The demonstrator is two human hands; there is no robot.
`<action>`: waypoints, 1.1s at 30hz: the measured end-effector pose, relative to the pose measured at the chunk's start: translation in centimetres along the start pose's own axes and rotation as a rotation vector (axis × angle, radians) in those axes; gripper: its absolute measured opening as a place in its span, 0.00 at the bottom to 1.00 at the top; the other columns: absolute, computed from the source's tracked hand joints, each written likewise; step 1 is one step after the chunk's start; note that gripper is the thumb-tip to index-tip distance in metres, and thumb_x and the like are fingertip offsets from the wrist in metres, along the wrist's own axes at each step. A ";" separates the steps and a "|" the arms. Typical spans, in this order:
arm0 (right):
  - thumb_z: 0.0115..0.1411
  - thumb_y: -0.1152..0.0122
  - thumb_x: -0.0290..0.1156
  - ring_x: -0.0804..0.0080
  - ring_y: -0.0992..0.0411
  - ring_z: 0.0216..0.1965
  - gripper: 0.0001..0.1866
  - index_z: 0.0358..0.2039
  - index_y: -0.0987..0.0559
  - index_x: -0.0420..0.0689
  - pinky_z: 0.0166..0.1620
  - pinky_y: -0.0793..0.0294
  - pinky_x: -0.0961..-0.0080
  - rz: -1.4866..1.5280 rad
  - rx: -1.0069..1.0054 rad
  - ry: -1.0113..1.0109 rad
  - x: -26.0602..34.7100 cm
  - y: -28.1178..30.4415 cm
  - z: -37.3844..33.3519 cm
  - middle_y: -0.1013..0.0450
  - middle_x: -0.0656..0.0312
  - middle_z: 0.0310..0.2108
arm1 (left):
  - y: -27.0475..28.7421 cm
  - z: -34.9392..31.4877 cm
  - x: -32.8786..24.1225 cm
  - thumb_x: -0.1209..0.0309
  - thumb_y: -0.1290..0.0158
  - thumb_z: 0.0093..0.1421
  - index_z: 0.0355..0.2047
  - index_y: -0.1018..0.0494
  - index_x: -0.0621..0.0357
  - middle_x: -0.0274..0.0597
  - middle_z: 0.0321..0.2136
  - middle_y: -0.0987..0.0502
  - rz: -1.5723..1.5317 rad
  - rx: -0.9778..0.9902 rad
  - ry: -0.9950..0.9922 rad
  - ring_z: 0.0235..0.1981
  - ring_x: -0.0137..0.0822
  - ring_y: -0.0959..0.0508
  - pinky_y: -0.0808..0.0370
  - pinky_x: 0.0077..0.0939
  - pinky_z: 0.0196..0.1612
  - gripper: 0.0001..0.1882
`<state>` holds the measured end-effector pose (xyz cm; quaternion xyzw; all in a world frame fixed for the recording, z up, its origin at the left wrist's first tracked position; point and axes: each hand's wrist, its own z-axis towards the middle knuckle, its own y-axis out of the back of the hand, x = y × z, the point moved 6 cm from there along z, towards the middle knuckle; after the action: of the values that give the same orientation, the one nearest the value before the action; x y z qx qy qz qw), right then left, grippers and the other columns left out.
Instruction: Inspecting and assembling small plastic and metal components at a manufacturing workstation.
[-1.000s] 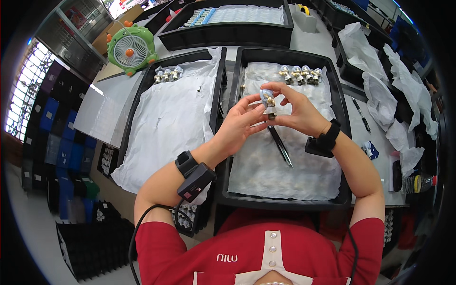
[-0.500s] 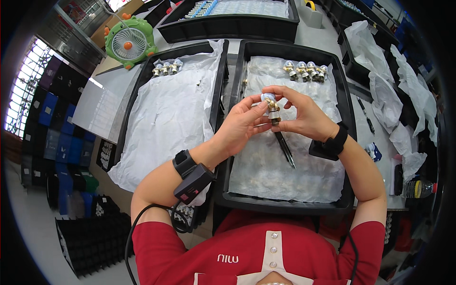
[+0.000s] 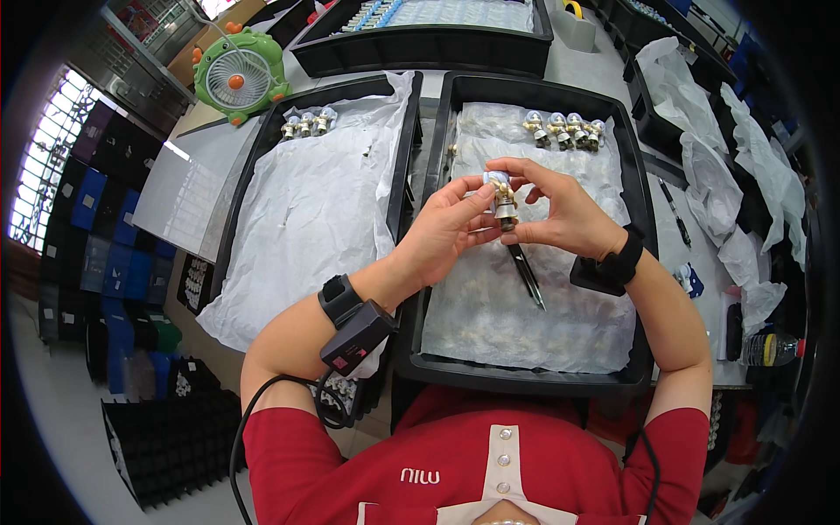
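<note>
A small figurine [image 3: 502,203] with a pale bluish-white head and a gold and white body stands upright between my hands over the right tray. My left hand [image 3: 452,219] grips it from the left, thumb against its front. From the other side, my right hand [image 3: 564,210] holds it by the head and the base with fingertips and thumb. Just below the base is a black pen [image 3: 528,282]; its upper end is hidden, and whether a hand touches it I cannot tell. Several similar figurines [image 3: 573,133] lie at the far end of the paper-lined right tray [image 3: 645,175].
The left black tray [image 3: 249,188], lined with white paper, holds a few figurines [image 3: 306,124]. Beyond it stands a green fan [image 3: 238,77]. Another black tray [image 3: 420,54] sits at the back. On the right are a second pen [image 3: 675,214], crumpled paper [image 3: 704,166] and a bottle [image 3: 770,349].
The figurine has turned slightly between my fingers. My hands and the pen below have hardly moved.
</note>
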<state>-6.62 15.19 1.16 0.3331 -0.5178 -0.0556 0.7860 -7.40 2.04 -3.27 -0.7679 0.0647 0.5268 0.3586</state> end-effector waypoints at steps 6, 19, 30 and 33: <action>0.42 0.31 0.32 0.70 0.30 0.43 0.37 0.55 0.34 0.49 0.41 0.30 0.75 -0.002 0.005 -0.014 -0.1 -0.1 0.0 0.31 0.63 0.49 | 0.1 0.1 0.1 0.59 0.55 0.64 0.51 0.39 0.55 0.37 0.41 0.28 0.025 0.007 0.001 0.42 0.28 0.26 0.29 0.25 0.45 0.19; 0.41 0.30 0.27 0.73 0.32 0.41 0.36 0.52 0.34 0.51 0.40 0.32 0.76 -0.027 -0.095 0.042 0.7 -0.3 0.1 0.31 0.67 0.45 | 0.5 0.3 0.1 0.62 0.52 0.62 0.54 0.39 0.53 0.36 0.42 0.29 -0.002 -0.014 -0.059 0.43 0.29 0.27 0.29 0.30 0.47 0.21; 0.41 0.31 0.23 0.68 0.32 0.42 0.36 0.52 0.35 0.49 0.45 0.31 0.73 -0.103 -0.171 0.139 1.6 -0.3 -0.1 0.32 0.64 0.48 | 0.2 0.0 -0.2 0.63 0.50 0.61 0.58 0.41 0.52 0.33 0.44 0.31 -0.017 0.011 -0.083 0.45 0.26 0.30 0.33 0.29 0.47 0.26; 0.40 0.32 0.21 0.66 0.32 0.43 0.36 0.52 0.35 0.48 0.49 0.32 0.72 -0.133 -0.205 0.179 2.1 -0.2 -0.3 0.33 0.62 0.49 | 0.1 0.0 -0.4 0.62 0.51 0.62 0.58 0.41 0.48 0.32 0.45 0.28 0.008 0.014 -0.113 0.46 0.28 0.28 0.32 0.31 0.48 0.25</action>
<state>-5.41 14.28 2.59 0.2884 -0.4139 -0.1299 0.8536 -7.66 1.82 -2.96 -0.7343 0.0509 0.5702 0.3649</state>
